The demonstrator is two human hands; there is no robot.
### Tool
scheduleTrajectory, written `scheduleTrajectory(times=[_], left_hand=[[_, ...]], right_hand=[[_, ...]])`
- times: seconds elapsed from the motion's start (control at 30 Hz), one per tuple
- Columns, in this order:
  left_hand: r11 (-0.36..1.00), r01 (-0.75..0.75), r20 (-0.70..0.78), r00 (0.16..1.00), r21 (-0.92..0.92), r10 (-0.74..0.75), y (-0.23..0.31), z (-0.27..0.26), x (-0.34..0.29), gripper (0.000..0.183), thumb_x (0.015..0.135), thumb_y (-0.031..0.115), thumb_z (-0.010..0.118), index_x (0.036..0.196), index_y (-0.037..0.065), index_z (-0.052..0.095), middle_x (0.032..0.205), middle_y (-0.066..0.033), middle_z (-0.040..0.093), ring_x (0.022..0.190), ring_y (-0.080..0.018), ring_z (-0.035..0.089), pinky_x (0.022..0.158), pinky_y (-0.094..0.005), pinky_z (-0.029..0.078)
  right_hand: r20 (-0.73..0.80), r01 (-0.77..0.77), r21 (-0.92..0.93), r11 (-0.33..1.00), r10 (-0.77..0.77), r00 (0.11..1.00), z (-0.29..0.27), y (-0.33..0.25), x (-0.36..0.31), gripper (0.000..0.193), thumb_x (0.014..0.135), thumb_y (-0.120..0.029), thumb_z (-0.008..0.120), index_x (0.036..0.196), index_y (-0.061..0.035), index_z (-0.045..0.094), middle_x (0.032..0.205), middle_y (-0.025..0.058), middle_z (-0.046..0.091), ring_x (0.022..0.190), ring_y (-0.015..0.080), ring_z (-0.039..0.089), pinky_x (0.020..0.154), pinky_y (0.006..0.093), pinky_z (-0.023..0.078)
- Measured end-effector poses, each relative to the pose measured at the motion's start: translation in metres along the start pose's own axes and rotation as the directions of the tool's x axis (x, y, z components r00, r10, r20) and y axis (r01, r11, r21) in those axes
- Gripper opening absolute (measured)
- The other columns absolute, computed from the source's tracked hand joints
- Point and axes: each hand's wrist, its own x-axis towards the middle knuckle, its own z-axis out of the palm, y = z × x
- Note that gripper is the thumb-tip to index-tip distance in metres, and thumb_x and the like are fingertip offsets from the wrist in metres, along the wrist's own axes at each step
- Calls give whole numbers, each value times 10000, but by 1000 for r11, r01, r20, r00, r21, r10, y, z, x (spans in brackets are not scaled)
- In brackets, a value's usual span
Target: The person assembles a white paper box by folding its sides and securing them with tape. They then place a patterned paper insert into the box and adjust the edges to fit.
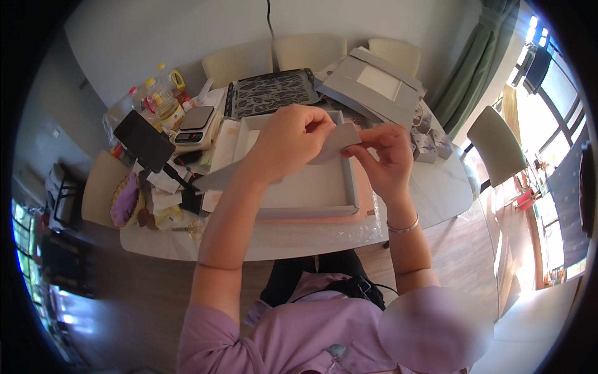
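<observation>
A grey strip that looks like card (341,138) is held up between my hands, above the table. My left hand (291,138) pinches it from the left, its fingers partly turned away from view. On the strip's right end, the thumb and fingers of my right hand (387,157) are closed. Below both hands lies a shallow open box (352,184) with grey walls and a whitish inside. Another length of grey shows left of my left forearm (219,179); I cannot tell whether it belongs to the same strip. A pink sheet (367,209) lies under the box.
At the left stand a phone on a holder (143,140), a kitchen scale (191,132) and several bottles (163,103). Behind lies a black patterned mat (271,90). Stacked grey box pieces (367,84) and small boxes (425,148) occupy the right. Chairs (498,146) surround the table (430,193).
</observation>
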Motion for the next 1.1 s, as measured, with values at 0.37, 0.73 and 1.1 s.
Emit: scheduleTrajectory(times=[0.37,0.73,1.1], left_hand=[[846,-353,-194,869,399,454,-35,14,-18,523,809,300,837,1277,115,695,902,-8,638,758,-148,582,740,-313,485],[674,-394,-221,738,625,637,-65,34,-13,807,676,536,855,1328,111,645,948,-14,615,867,-225,611,767,-381,491],[739,-434,-268,738,515,620,-66,48,0,372,800,359,803,1084,130,729,856,-6,661,800,-220,673,660,-374,532]], right_hand=[[178,179,-386,905,-117,977,-17,-2,13,202,780,97,779,955,5,743,932,108,728,769,191,734,648,273,585],[111,81,-280,956,-52,993,-24,6,14,127,806,118,748,890,30,710,958,115,756,812,162,720,731,279,596],[257,226,-501,835,-106,961,-31,-6,17,165,747,46,808,871,-27,726,906,61,754,786,176,697,698,277,563]])
